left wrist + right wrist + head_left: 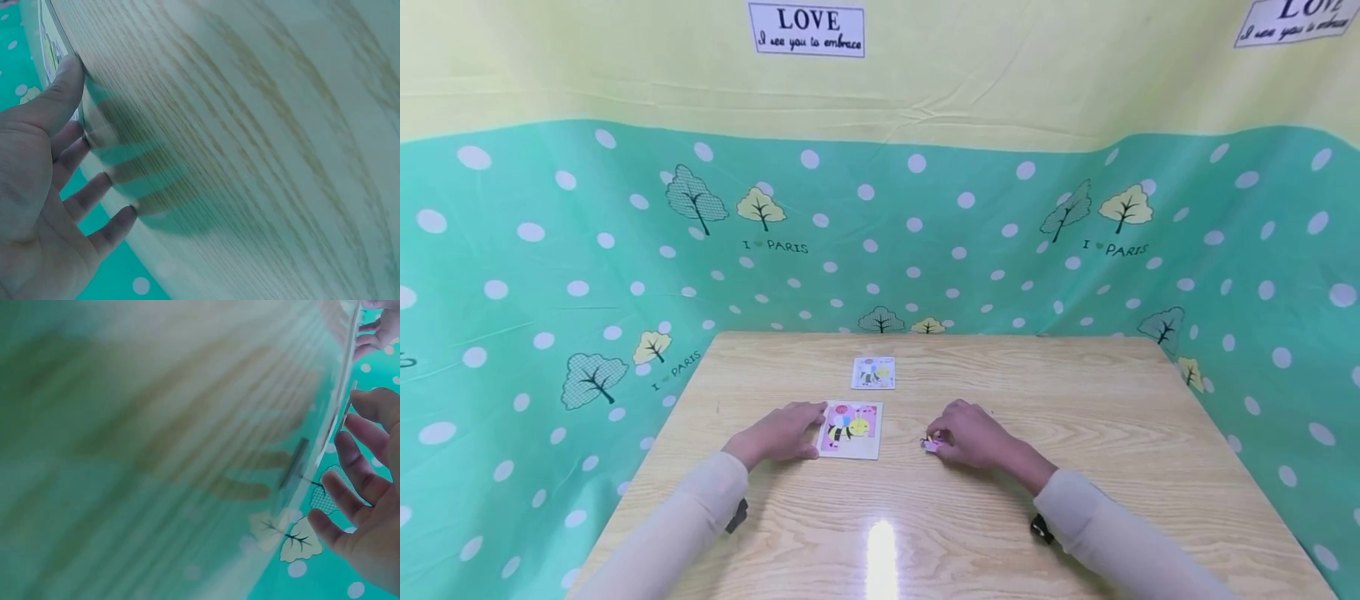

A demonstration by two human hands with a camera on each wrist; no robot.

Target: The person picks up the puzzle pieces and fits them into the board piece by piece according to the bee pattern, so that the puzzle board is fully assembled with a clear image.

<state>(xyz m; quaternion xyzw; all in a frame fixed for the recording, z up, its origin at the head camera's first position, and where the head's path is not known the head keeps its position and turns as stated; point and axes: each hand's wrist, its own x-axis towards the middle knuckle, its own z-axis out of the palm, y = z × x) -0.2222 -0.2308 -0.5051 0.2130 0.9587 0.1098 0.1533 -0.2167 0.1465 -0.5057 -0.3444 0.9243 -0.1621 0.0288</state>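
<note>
A square picture board point(870, 450) with a pale border and a yellow-and-black bee on pink lies flat on the table. Along its left edge rests my left hand point(786, 431), thumb near the lower corner and index finger near the upper one; the left wrist view shows its fingers spread with tips down on the wood. To the right of the board, my right hand point(973, 435) pinches a small coloured puzzle piece point(931, 446) between thumb and index finger. In the right wrist view that piece point(347, 407) appears edge-on as a thin plate, the other fingers loosely extended.
Beyond the board lies a smaller card point(873, 373) with a similar bee picture. The wooden table point(1075, 383) has a bright light reflection near its front. A green and yellow patterned cloth point(917, 217) hangs behind and at both sides.
</note>
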